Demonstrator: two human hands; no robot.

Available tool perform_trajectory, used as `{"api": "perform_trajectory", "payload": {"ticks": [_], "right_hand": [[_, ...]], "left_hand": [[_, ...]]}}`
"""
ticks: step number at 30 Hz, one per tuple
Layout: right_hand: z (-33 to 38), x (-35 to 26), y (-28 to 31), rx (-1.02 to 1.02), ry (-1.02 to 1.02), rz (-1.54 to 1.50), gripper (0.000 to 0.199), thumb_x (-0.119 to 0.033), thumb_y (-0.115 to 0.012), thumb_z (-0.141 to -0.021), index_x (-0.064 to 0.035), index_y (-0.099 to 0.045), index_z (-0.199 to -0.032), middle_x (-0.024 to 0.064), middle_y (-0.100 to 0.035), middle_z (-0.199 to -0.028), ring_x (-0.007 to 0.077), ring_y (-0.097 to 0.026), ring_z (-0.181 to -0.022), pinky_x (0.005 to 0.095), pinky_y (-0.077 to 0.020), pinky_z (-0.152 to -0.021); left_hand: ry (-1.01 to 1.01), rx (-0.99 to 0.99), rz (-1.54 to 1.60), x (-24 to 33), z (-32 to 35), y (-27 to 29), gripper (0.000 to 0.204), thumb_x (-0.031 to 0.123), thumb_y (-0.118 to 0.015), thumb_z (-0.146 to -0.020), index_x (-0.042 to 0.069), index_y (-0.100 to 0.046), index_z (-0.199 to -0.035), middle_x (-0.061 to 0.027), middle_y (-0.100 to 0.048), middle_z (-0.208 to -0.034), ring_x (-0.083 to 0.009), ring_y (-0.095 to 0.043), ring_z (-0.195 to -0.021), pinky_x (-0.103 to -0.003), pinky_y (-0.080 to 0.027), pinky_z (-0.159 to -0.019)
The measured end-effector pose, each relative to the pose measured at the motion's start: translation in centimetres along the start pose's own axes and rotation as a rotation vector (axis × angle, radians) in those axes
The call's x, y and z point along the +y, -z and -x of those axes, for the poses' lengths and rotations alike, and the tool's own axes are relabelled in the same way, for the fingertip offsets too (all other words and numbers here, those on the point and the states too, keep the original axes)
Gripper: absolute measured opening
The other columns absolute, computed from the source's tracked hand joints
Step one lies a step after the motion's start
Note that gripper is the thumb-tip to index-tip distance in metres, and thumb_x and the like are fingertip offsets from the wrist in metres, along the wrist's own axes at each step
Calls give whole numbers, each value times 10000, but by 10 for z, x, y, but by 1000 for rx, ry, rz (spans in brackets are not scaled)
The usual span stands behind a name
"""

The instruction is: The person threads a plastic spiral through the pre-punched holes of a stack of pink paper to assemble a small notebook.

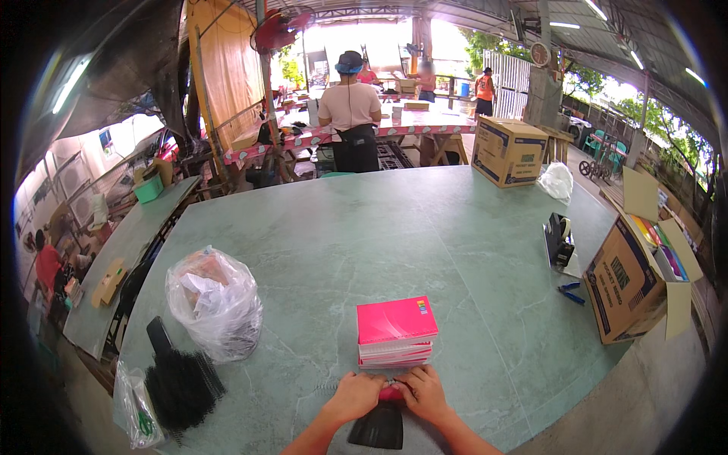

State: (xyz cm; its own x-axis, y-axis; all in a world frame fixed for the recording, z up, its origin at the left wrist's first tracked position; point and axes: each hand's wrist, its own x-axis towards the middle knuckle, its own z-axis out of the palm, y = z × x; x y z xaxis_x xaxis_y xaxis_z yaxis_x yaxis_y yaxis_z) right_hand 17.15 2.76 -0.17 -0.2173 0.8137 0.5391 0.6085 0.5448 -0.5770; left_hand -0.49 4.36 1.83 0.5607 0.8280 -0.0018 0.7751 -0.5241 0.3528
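Observation:
My left hand (359, 395) and my right hand (425, 390) are side by side at the table's near edge. Their fingers close on a small pink notebook (390, 393), mostly hidden by them. A thin wire coil (326, 387) sticks out to the left of my left hand. Just beyond my hands stands a stack of pink notebooks (396, 321), its top cover showing. Below the held notebook, between my forearms, is a dark flat shape (377, 428) whose kind I cannot make out.
On the green table (318, 227), a filled clear plastic bag (214, 303) and a heap of black binding coils (182, 387) lie left. To the right are a tape dispenser (560, 241), blue-handled pliers (571, 293) and an open carton (629, 280). A closed carton (509, 152) sits far right.

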Motion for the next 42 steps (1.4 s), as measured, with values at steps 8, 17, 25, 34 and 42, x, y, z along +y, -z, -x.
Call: {"api": "perform_trajectory", "payload": {"ticks": [8, 17, 25, 34, 42], "right_hand": [[3, 0, 0, 16, 9, 14, 135, -129, -645, -725, -74, -616, -845, 89, -540, -752, 286, -501, -750, 376, -410, -683], [1, -2, 4, -18, 10, -21, 177, -80, -634, -706, -78, -629, -883, 82, -537, -767, 278, -497, -768, 373, -416, -700], [2, -4, 1, 21, 14, -50, 138, -75, -635, -706, -78, -635, -844, 71, -540, -754, 277, -505, -761, 367, -418, -694], [6, -1, -4, 103, -42, -79, 142, -183, -643, -750, -63, -617, -822, 71, -575, -807, 267, -514, -771, 364, -417, -700], [9, 7, -5, 80, 26, -60, 184, -126, -645, -729, -71, -605, -900, 72, -585, -851, 264, -530, -787, 371, -424, -710]], "left_hand": [[-93, 157, 82, 2, 2, 8, 213, 169, -548, -807, 90, -534, -1004, -118, -584, -919, -272, -554, -927, -428, -415, -730], [-96, 214, 102, 2, 0, 3, 201, 207, -566, -805, 112, -541, -981, -106, -590, -894, -264, -559, -910, -413, -412, -727], [32, -5, -72, 12, 1, 16, 142, 215, -568, -804, 96, -558, -878, -90, -601, -867, -254, -567, -872, -390, -409, -721], [-83, 265, 25, 6, 2, 4, 202, 236, -571, -804, 86, -535, -934, -98, -586, -899, -265, -552, -890, -404, -409, -714], [-163, 316, 30, 16, 3, 15, 209, 240, -564, -797, 95, -553, -947, -77, -573, -920, -236, -534, -929, -393, -412, -713]]}}
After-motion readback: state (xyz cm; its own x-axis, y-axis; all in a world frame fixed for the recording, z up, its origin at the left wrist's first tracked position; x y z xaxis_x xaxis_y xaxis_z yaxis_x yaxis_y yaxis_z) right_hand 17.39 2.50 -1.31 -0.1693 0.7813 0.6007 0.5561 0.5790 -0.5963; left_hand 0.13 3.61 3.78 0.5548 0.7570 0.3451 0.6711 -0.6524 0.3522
